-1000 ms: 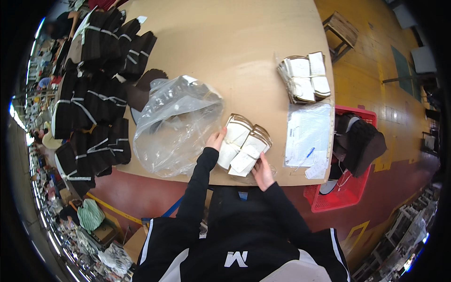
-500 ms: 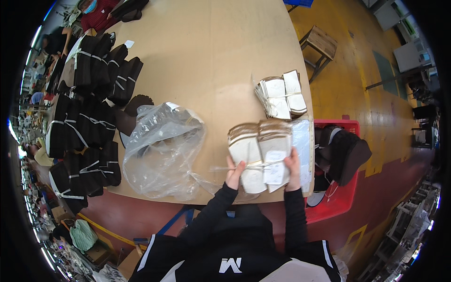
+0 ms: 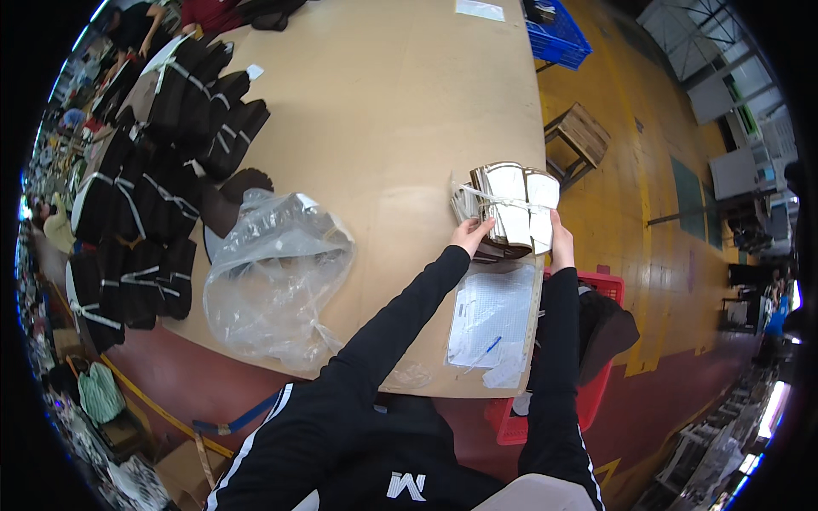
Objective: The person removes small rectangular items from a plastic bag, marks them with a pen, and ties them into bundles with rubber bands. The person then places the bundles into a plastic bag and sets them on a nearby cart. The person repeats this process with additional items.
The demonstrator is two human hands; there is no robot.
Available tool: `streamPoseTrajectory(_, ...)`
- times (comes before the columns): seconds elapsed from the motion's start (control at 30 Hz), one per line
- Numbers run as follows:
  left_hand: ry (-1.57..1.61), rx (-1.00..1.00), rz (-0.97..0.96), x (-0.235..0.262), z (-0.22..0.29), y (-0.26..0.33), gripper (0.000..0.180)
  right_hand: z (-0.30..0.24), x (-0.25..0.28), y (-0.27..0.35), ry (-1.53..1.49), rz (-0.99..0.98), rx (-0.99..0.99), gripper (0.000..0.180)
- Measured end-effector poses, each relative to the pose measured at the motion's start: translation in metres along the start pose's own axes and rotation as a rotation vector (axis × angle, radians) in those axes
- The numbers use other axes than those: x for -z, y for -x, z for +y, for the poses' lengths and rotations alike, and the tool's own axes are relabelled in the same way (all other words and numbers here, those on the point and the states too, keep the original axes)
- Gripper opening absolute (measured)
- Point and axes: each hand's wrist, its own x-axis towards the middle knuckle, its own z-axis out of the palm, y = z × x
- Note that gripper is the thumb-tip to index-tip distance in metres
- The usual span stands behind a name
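At the table's right side a tied bundle of white and brown cut pieces (image 3: pixel 506 186) sits between my hands. More piece edges stick out at its left, and I cannot tell whether they belong to a second bundle beneath. My left hand (image 3: pixel 472 235) grips its near left corner, fingers partly hidden. Along the right edge my right hand (image 3: pixel 561 242) holds the same stack, thumb on the side. Nearer to me lies a gridded sheet (image 3: pixel 475 308) with a blue pen (image 3: pixel 494 344) on it and a paper slip (image 3: pixel 506 372) at its corner.
A crumpled clear plastic bag (image 3: pixel 281 277) lies left of centre. Tied dark brown bundles (image 3: pixel 153 200) are piled along the left. Beside the table's right edge stand a red crate (image 3: pixel 603 387) with dark pieces, a wooden stool (image 3: pixel 579 136) and a blue crate (image 3: pixel 562 38). Other people work at far left.
Both hands have moved away from me and rightward to where the farther bundle lay. The near bundle has left its spot, uncovering the gridded sheet and pen. The view has shifted too.
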Motion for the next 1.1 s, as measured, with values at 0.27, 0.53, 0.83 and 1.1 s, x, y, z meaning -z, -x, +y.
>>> streamPoseTrajectory(0.27, 0.308, 0.459, -0.236, 0.083, -0.041, 0.143, 0.043, 0.024, 0.005, 0.045, 0.223, 0.296, 0.504, 0.041)
streamPoseTrajectory(0.53, -0.463, 0.418, -0.173, 0.219, -0.176, 0.389, 0.03, 0.12, -0.139, 0.278, 0.621, -0.406, 0.98, 0.017)
streamPoseTrajectory(0.83, -0.002, 0.687, 1.231, 0.293, -0.29, 0.552, 0.023, 0.169, -0.288, 0.483, 0.741, -2.087, 0.817, 0.019)
streamPoseTrajectory(1.1, -0.195, 0.791, 0.66, 0.225, -0.294, 0.736, 0.021, 0.206, -0.362, 0.496, 1.501, -2.16, 0.972, 0.026)
